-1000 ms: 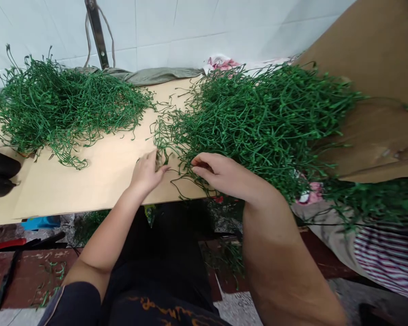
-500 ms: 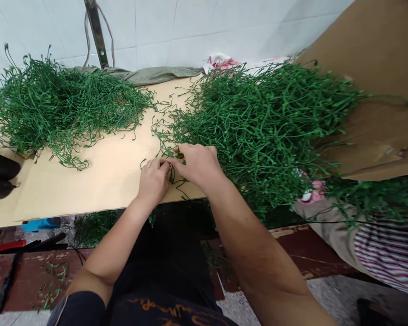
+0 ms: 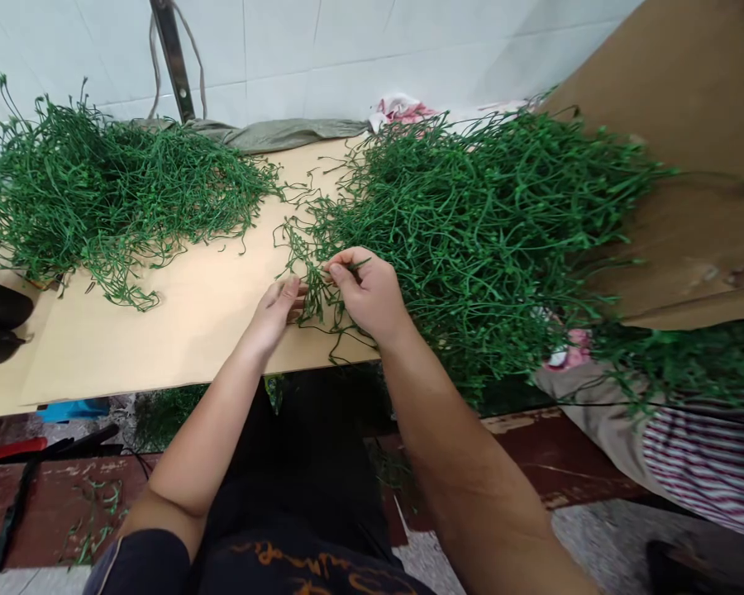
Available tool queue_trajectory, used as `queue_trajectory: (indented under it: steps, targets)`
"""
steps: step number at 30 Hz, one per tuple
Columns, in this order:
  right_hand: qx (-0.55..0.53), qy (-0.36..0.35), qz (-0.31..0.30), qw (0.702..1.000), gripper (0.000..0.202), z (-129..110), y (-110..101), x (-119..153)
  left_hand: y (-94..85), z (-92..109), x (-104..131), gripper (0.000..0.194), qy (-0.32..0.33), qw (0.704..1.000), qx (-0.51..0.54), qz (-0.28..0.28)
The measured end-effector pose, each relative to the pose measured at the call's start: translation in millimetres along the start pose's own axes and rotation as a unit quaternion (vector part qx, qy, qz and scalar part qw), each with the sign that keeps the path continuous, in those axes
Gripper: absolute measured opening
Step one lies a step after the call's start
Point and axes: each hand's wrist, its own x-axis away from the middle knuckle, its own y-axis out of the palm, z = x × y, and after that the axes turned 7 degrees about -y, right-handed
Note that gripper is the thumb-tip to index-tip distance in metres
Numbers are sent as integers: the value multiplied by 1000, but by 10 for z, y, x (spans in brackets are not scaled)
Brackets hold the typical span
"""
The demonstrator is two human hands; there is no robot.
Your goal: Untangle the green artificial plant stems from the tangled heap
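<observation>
Thumb and forefinger of my right hand [image 3: 375, 293] pinch a thin green stem [image 3: 360, 264], whose end sticks out above the thumb. My left hand [image 3: 276, 310] is turned on its side, thumb up and fingers stretched toward a few loose stems [image 3: 313, 289] between the hands. Its fingertips are partly hidden among them; I see nothing gripped there. Just right of my hands spreads a big tangled heap of green stems [image 3: 489, 223] with small budded tips, plastic-looking. A second heap of stems [image 3: 112, 182] lies to the left.
Tan board [image 3: 179, 330] covers the tabletop. Black cylindrical objects [image 3: 0, 306] lie at the left edge. Brown cardboard [image 3: 688, 182] leans at the right. Behind are a rolled grey-green cloth [image 3: 285, 135] and a metal post [image 3: 172, 58]. A person in striped clothing [image 3: 707, 463] sits at lower right.
My hands were together over the stems; now they are apart. The left has moved left and its fingers have opened; the right has moved slightly right and up with a stem.
</observation>
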Motion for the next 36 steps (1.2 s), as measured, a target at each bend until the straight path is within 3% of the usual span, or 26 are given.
queue_trajectory:
  steps: [3,5,8,11,15,19,23,30,36]
  targets:
    - [-30,-26,16,999,7,-2,22,35,38,31,-67,73,-50,995,54,-66]
    - [-30,-39,20,999,7,14,29,56,47,23,-103,71,-51,993,57,-85]
    - [-24,-29,24,999,9,50,34,73,49,-9,-138,42,-21,999,22,-44]
    - [-17,20,22,999,16,81,35,71,48,-42,-170,19,54,998,-24,16]
    - [-5,66,-20,998,24,100,26,51,40,-72,-195,13,143,974,-164,60]
    - [9,26,-54,998,24,100,23,35,24,-78,-183,14,206,931,-292,78]
    - [49,-9,-42,998,17,93,16,13,8,-45,-152,21,230,883,-396,103]
    - [54,16,47,997,24,120,-17,-57,-7,-3,-68,35,168,888,-426,31]
    - [-7,75,88,993,25,179,52,-122,61,33,31,31,213,886,-412,-13]
